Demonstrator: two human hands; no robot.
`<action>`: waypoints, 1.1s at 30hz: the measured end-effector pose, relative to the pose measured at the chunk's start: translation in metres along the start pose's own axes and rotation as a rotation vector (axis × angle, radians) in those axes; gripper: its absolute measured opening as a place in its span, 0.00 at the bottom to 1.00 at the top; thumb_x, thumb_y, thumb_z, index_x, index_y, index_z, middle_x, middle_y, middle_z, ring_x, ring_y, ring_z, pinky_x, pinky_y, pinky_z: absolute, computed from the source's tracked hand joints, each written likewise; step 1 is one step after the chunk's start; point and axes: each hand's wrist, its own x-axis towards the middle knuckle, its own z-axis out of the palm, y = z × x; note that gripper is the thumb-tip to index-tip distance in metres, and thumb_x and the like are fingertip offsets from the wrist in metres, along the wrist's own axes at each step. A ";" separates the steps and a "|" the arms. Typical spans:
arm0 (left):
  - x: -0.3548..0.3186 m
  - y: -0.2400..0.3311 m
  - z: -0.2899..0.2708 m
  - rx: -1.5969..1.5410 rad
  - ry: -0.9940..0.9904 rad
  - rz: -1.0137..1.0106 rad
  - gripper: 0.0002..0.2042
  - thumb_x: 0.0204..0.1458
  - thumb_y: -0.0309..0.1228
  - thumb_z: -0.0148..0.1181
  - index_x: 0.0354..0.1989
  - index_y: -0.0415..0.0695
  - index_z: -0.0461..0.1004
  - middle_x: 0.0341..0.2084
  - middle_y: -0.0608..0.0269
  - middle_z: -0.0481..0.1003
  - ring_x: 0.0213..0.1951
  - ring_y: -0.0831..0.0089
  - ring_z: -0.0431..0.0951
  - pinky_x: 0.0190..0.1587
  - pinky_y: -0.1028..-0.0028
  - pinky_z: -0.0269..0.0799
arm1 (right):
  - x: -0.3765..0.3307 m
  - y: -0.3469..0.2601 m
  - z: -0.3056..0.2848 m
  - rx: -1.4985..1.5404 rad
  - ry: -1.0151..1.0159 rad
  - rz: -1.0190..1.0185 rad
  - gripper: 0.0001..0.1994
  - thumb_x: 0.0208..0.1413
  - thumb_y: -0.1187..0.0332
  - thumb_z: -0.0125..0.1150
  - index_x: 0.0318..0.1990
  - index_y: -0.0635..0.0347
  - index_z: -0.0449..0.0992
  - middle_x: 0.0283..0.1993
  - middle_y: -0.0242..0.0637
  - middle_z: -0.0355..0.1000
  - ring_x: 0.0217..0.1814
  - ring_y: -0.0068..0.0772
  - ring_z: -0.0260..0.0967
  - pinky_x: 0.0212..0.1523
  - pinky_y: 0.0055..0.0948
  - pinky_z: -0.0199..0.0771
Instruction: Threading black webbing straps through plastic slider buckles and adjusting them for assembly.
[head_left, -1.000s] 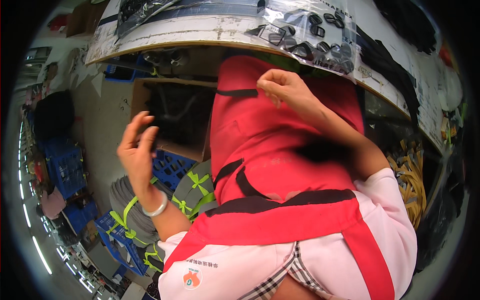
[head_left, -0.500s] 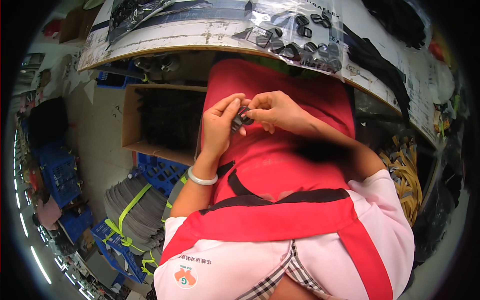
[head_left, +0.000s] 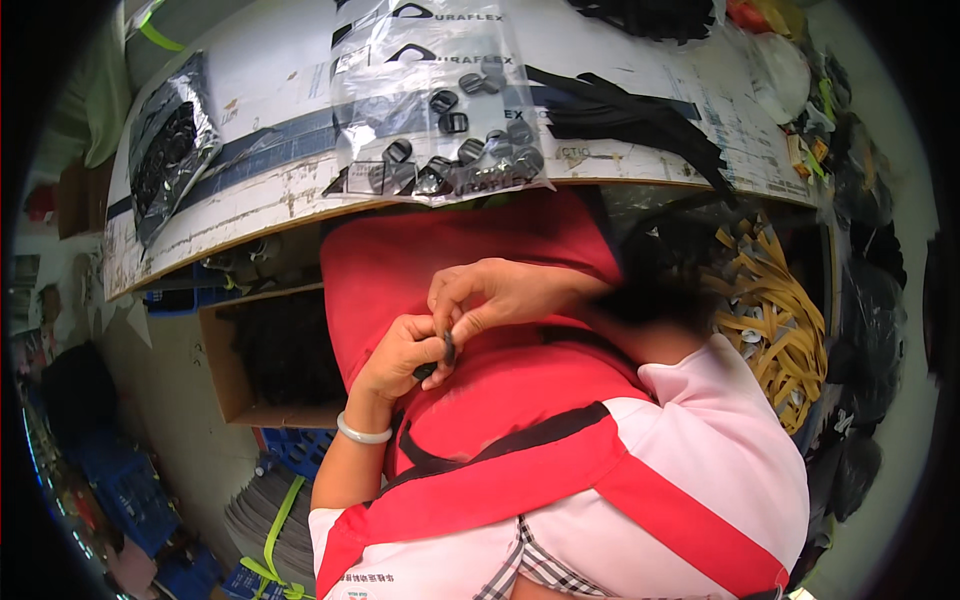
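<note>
Your left hand (head_left: 398, 356) pinches a small dark piece (head_left: 426, 371) over your red cloth apron (head_left: 400, 245). Right hand (head_left: 488, 297): fingers bunched narrow beside it, grip can't tell. Ahead: clear plastic bag (head_left: 400, 115), rounded black buckles (head_left: 454, 122), scuffed white tabletop (head_left: 275, 95).

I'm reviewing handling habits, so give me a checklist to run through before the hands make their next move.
1. Left hand has hold of the small dark piece: ok, it is in the fingers.
2. Right hand grips it too: cannot tell; its fingers are at the piece, but a pinch is unclear.
3. Piece in plain sight: not ok, fingers cover part of it.
4. Clear bag with dark buckles set back from the table edge: not ok, its near side reaches that edge.
5. Cardboard box open: ok, dark contents show.
</note>
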 end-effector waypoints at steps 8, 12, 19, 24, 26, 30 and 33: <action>0.017 0.010 0.023 -0.014 0.113 0.067 0.08 0.58 0.31 0.55 0.32 0.38 0.72 0.20 0.60 0.71 0.17 0.76 0.68 0.16 0.80 0.61 | -0.031 -0.011 -0.161 -0.818 1.049 0.010 0.09 0.55 0.66 0.61 0.39 0.61 0.79 0.34 0.38 0.75 0.35 0.30 0.72 0.40 0.28 0.71; 0.026 0.000 0.017 -0.058 0.158 0.043 0.08 0.58 0.32 0.56 0.34 0.39 0.73 0.21 0.62 0.72 0.20 0.77 0.70 0.19 0.80 0.64 | -0.027 0.018 -0.247 -1.276 1.145 0.145 0.12 0.52 0.62 0.63 0.40 0.59 0.79 0.38 0.42 0.75 0.43 0.42 0.72 0.46 0.35 0.71; 0.021 -0.005 0.010 -0.132 0.297 0.125 0.07 0.59 0.31 0.56 0.38 0.40 0.74 0.21 0.64 0.72 0.20 0.78 0.71 0.20 0.80 0.65 | -0.028 -0.004 -0.240 -1.329 0.964 0.484 0.13 0.54 0.61 0.60 0.45 0.53 0.76 0.43 0.41 0.74 0.51 0.45 0.70 0.52 0.40 0.69; 0.020 0.006 0.013 -0.059 0.407 0.203 0.06 0.59 0.31 0.56 0.39 0.41 0.73 0.21 0.66 0.70 0.21 0.78 0.69 0.20 0.80 0.62 | -0.027 -0.074 -0.129 -0.949 0.983 0.116 0.12 0.57 0.64 0.58 0.43 0.60 0.78 0.35 0.44 0.77 0.36 0.40 0.74 0.41 0.33 0.72; 0.028 0.014 0.020 -0.019 0.481 0.213 0.06 0.59 0.31 0.56 0.39 0.41 0.73 0.21 0.66 0.71 0.21 0.79 0.69 0.19 0.81 0.61 | -0.026 -0.063 -0.093 -0.655 0.856 -0.011 0.11 0.60 0.64 0.58 0.41 0.65 0.76 0.29 0.39 0.74 0.32 0.22 0.69 0.37 0.24 0.69; 0.041 0.021 0.029 0.094 0.537 0.429 0.08 0.59 0.30 0.56 0.40 0.39 0.75 0.22 0.66 0.74 0.19 0.82 0.69 0.18 0.83 0.61 | -0.012 -0.048 -0.023 -0.296 0.608 0.098 0.09 0.62 0.69 0.56 0.38 0.68 0.75 0.30 0.24 0.70 0.35 0.13 0.63 0.37 0.18 0.66; 0.039 0.020 0.030 0.234 0.552 0.538 0.09 0.59 0.28 0.55 0.43 0.37 0.76 0.23 0.65 0.75 0.18 0.82 0.68 0.18 0.83 0.61 | -0.002 -0.036 0.004 0.172 0.601 0.150 0.08 0.61 0.70 0.56 0.37 0.67 0.75 0.29 0.27 0.72 0.31 0.12 0.65 0.32 0.17 0.66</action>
